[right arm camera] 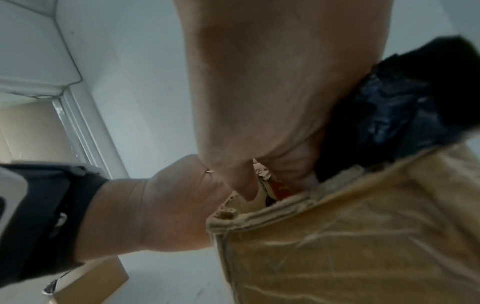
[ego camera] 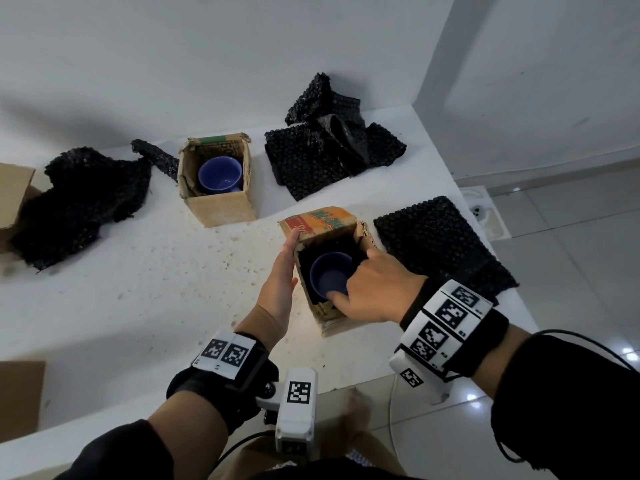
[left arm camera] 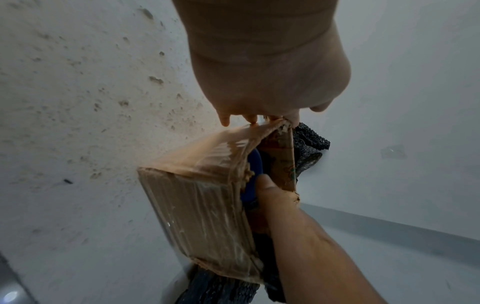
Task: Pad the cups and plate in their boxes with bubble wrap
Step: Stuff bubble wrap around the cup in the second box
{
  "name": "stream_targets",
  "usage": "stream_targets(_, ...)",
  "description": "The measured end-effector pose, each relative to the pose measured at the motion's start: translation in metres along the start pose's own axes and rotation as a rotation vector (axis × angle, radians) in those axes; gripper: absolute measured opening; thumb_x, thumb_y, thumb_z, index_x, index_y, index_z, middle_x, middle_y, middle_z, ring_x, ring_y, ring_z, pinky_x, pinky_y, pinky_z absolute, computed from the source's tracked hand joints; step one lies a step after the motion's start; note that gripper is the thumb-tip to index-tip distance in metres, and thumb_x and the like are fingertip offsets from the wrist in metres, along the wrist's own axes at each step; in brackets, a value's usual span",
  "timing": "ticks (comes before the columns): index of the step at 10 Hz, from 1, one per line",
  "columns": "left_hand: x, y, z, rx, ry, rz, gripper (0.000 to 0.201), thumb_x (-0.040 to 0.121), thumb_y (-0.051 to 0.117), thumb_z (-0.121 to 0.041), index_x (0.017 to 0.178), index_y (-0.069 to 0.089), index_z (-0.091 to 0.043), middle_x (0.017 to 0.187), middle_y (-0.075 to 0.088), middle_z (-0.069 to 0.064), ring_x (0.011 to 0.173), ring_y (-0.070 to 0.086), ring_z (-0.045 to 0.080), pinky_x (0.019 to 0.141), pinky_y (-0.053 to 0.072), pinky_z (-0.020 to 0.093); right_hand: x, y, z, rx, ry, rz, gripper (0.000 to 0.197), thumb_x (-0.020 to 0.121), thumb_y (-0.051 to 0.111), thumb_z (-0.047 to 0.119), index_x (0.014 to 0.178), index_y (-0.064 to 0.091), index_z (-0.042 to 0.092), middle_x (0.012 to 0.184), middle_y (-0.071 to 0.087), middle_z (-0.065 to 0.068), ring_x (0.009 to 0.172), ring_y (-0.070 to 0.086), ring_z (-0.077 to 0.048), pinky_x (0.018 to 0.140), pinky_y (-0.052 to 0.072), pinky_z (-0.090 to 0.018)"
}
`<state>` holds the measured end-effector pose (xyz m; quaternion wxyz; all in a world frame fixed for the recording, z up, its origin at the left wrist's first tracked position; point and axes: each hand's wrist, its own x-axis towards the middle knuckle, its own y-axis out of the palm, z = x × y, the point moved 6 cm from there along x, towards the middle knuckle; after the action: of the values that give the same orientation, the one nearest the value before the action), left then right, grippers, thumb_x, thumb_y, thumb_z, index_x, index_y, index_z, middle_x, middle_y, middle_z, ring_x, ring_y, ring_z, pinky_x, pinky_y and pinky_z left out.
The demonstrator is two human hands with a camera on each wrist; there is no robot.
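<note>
A taped cardboard box [ego camera: 332, 323] [left arm camera: 197, 205] [right arm camera: 337, 236] stands near the table's front edge, lined with black bubble wrap [ego camera: 308, 258] [right arm camera: 389, 115]. A blue cup [ego camera: 329, 277] [left arm camera: 255, 162] sits inside it. My left hand [ego camera: 280, 271] [left arm camera: 259, 82] presses flat against the box's left wall, fingers straight, tips at the printed flap. My right hand [ego camera: 374, 285] [right arm camera: 259, 102] reaches into the box from the right. Its thumb lies on the cup's near rim and its fingers curl down round the cup's right side, their tips hidden.
A second open box [ego camera: 221, 209] holding another blue cup [ego camera: 220, 174] stands farther back. Black bubble wrap lies in a heap at left [ego camera: 83, 202], a pile at the back [ego camera: 329, 147] and a flat sheet [ego camera: 436, 244] at right. Cardboard [ego camera: 14, 199] is at the left edge.
</note>
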<state>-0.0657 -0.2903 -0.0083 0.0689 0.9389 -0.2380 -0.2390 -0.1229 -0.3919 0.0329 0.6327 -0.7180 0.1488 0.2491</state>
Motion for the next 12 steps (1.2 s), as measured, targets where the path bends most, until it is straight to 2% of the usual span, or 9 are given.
stream_targets(2, 0.002, 0.002, 0.000, -0.006, -0.029, -0.042, 0.025, 0.099, 0.026, -0.047, 0.115, 0.044, -0.047, 0.123, 0.051, -0.022, 0.133, 0.037, 0.009, 0.117, 0.021, 0.042, 0.023, 0.038, -0.007, 0.260, 0.115, 0.199, 0.083, 0.084, 0.011, 0.069, 0.121, 0.055, 0.009, 0.112, 0.065, -0.009, 0.122, 0.047, -0.020, 0.116, 0.013, -0.039)
stream_targets(4, 0.013, -0.001, -0.001, 0.032, -0.033, 0.010, 0.072, 0.080, 0.045, -0.073, 0.132, 0.049, -0.025, 0.143, 0.046, 0.007, 0.135, 0.040, 0.029, 0.113, 0.028, 0.051, -0.004, -0.019, -0.005, 0.199, -0.068, -0.166, 0.037, 0.099, 0.033, 0.036, 0.084, 0.057, 0.013, 0.082, 0.055, -0.005, 0.091, 0.056, -0.027, 0.068, 0.039, -0.031)
stream_targets(5, 0.011, 0.001, -0.005, 0.015, -0.028, 0.002, 0.061, 0.084, 0.042, -0.066, 0.128, 0.052, -0.025, 0.140, 0.050, 0.007, 0.132, 0.044, 0.028, 0.109, 0.034, 0.046, -0.014, -0.021, -0.004, 0.181, -0.069, -0.217, 0.050, 0.099, 0.033, 0.043, 0.070, 0.054, 0.007, 0.072, 0.050, -0.003, 0.083, 0.053, -0.025, 0.067, 0.041, -0.033)
stream_targets(6, 0.012, 0.004, -0.003, -0.053, -0.030, 0.020, 0.036, 0.095, 0.032, -0.052, 0.108, 0.060, -0.033, 0.114, 0.068, -0.008, 0.114, 0.058, 0.016, 0.098, 0.043, 0.035, -0.017, 0.002, 0.006, 0.173, -0.029, -0.074, 0.064, 0.098, 0.018, 0.054, 0.061, 0.046, 0.010, 0.057, 0.039, -0.001, 0.074, 0.048, -0.024, 0.078, 0.041, -0.034)
stream_targets(7, 0.012, 0.002, 0.000, -0.078, -0.028, -0.004, 0.036, 0.092, 0.034, -0.054, 0.120, 0.052, -0.041, 0.132, 0.056, -0.008, 0.123, 0.049, 0.012, 0.104, 0.039, 0.035, -0.003, 0.027, 0.006, 0.205, 0.005, 0.074, 0.084, 0.090, 0.004, 0.065, 0.075, 0.064, 0.009, 0.069, 0.059, -0.002, 0.110, 0.050, -0.022, 0.116, 0.013, -0.039)
stream_targets(8, 0.013, -0.001, 0.006, -0.093, -0.030, -0.010, 0.036, 0.097, 0.028, -0.051, 0.128, 0.044, -0.042, 0.141, 0.047, -0.007, 0.127, 0.045, 0.012, 0.103, 0.038, 0.033, 0.009, 0.030, 0.002, 0.201, 0.051, 0.121, 0.093, 0.084, -0.001, 0.072, 0.082, 0.065, 0.006, 0.097, 0.070, -0.007, 0.130, 0.038, -0.021, 0.118, 0.003, -0.040)
stream_targets(9, 0.014, -0.002, 0.009, -0.122, -0.048, 0.005, 0.031, 0.100, 0.025, -0.044, 0.114, 0.053, -0.042, 0.115, 0.062, -0.016, 0.111, 0.054, 0.005, 0.086, 0.044, 0.025, 0.003, 0.009, 0.009, 0.178, 0.046, -0.012, 0.073, 0.096, 0.013, 0.059, 0.061, 0.050, 0.006, 0.067, 0.058, -0.004, 0.099, 0.058, -0.023, 0.117, 0.010, -0.041)
stream_targets(11, 0.015, -0.003, 0.008, -0.076, -0.035, 0.017, 0.029, 0.100, 0.026, -0.044, 0.107, 0.054, -0.045, 0.106, 0.066, -0.019, 0.104, 0.058, -0.002, 0.096, 0.040, 0.025, -0.012, -0.014, 0.011, 0.486, 0.277, -0.328, 0.049, 0.097, 0.036, 0.041, 0.132, 0.038, 0.007, 0.123, 0.054, -0.013, 0.109, 0.051, -0.029, 0.085, 0.039, -0.035)
stream_targets(12, 0.015, -0.005, 0.008, -0.130, -0.053, 0.037, 0.027, 0.090, 0.039, -0.051, 0.111, 0.055, -0.045, 0.122, 0.059, -0.012, 0.119, 0.050, 0.007, 0.109, 0.033, 0.034, 0.003, 0.009, 0.024, 0.736, 0.394, -0.150, 0.077, 0.093, 0.035, 0.054, 0.149, 0.004, 0.012, 0.150, 0.021, -0.020, 0.137, 0.023, -0.035, 0.104, 0.036, -0.049)
